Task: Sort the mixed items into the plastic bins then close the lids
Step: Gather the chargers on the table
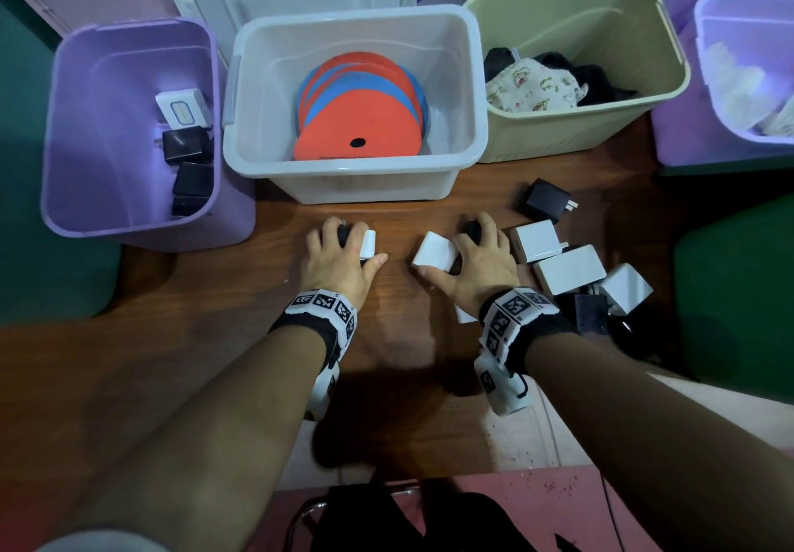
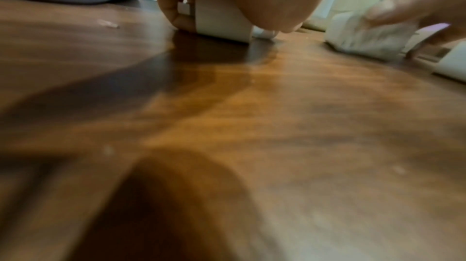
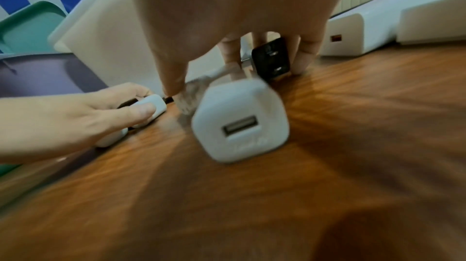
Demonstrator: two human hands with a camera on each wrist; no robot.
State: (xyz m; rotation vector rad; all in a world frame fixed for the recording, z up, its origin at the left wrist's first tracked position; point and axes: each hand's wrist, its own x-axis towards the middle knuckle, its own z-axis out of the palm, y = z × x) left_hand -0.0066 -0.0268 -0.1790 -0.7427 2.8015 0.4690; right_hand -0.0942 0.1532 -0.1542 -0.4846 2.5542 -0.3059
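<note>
On the wooden table (image 1: 399,336), my left hand (image 1: 356,246) grips a small white charger (image 1: 368,244) between thumb and fingers, with a black charger (image 1: 343,233) under the fingers. In the left wrist view the white charger (image 2: 219,20) touches the table. My right hand (image 1: 451,250) holds a white USB charger (image 1: 434,253), whose port faces the camera in the right wrist view (image 3: 239,122); its fingers also curl around a black charger (image 3: 272,60). The purple bin (image 1: 129,216) at left holds several black and white chargers.
More loose chargers lie right of my right hand: a black one (image 1: 541,199) and white ones (image 1: 537,242) (image 1: 569,268) (image 1: 625,289). The grey bin (image 1: 356,182) holds orange and blue discs (image 1: 361,113). The green bin (image 1: 575,130) holds cloth. Another purple bin (image 1: 730,79) stands far right.
</note>
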